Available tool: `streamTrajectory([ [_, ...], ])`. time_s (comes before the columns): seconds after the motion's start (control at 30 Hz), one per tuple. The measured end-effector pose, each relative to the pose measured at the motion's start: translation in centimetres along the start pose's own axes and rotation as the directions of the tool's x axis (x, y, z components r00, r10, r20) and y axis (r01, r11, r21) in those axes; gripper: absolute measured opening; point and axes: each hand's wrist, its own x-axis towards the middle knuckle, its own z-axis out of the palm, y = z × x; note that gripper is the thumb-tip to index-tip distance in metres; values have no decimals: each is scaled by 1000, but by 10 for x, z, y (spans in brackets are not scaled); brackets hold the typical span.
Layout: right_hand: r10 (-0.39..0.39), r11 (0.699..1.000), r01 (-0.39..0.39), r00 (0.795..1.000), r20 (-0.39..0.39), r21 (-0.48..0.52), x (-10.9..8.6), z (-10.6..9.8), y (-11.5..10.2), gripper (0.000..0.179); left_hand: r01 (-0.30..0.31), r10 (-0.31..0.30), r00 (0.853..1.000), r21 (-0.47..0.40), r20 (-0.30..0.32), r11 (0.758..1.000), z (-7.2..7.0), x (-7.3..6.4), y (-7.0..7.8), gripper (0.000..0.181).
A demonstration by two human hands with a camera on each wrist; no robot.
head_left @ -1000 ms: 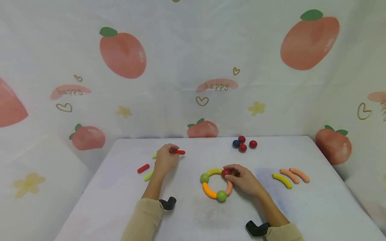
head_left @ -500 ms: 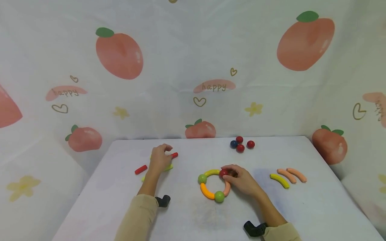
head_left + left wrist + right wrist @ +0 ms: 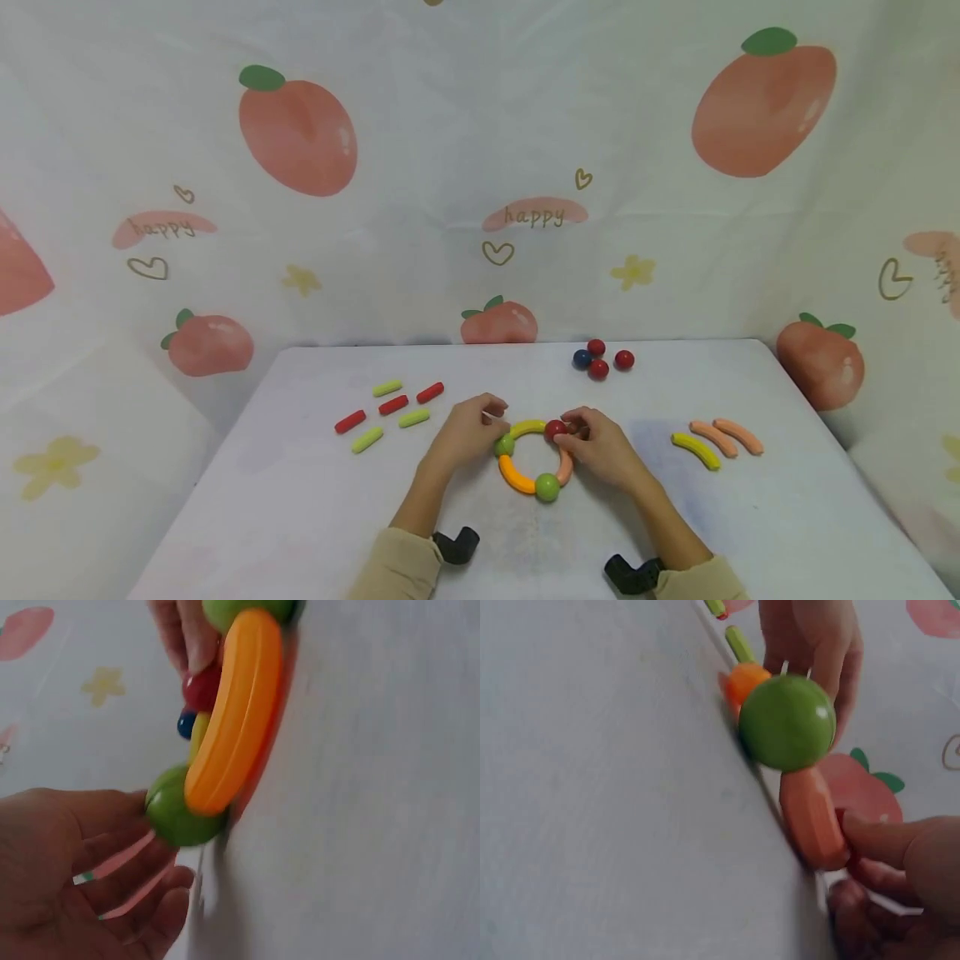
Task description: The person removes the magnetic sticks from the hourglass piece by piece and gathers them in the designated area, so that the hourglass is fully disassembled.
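On the white table (image 3: 540, 550) lies a ring of curved toy pieces and balls. My left hand (image 3: 468, 432) is at the ring's left side, holding a green ball (image 3: 180, 810) between thumb and fingers; other fingers curve below it. At the ring's upper right, my right hand (image 3: 603, 450) pinches a red ball (image 3: 555, 430). A yellow toy banana (image 3: 528, 427) spans between those two balls. An orange curved piece (image 3: 516, 475) forms the lower left, next to a second green ball (image 3: 547, 487). A pinkish sausage-like piece (image 3: 810, 817) completes the right side, partly behind my right hand.
Red sticks (image 3: 350, 422) and light-green sticks (image 3: 367, 440) lie at the left. Red balls (image 3: 624, 360) and a dark blue ball (image 3: 582, 359) sit at the back. A yellow banana (image 3: 696, 451) and two pinkish curved pieces (image 3: 738, 436) lie at the right.
My left hand has set a red stick down at the left, let go of it, and moved right and nearer to the ring's green ball. My right hand stays on the red ball.
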Motion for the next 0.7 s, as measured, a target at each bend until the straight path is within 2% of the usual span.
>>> streamTrajectory([
  [0.13,91,994,-89,996,19,-70,-6,-1,-8,28,0,0,1000,-23,13,1000,17,-1,3,28],
  [0.2,107,990,-104,994,34,-97,-7,-1,-10,27,-2,2,1000,-20,4,1000,22,-1,4,28],
  [0.33,80,991,-75,996,38,-106,-6,1,-10,23,18,-18,999,2,-30,1000,27,-5,10,33],
  [0.47,41,995,-40,999,6,-91,-5,1,-5,21,47,-48,998,-30,-31,998,32,-9,13,36],
  [0.7,17,999,-16,1000,22,-46,-4,-4,-5,19,52,-50,998,-58,27,997,34,-8,11,28],
])
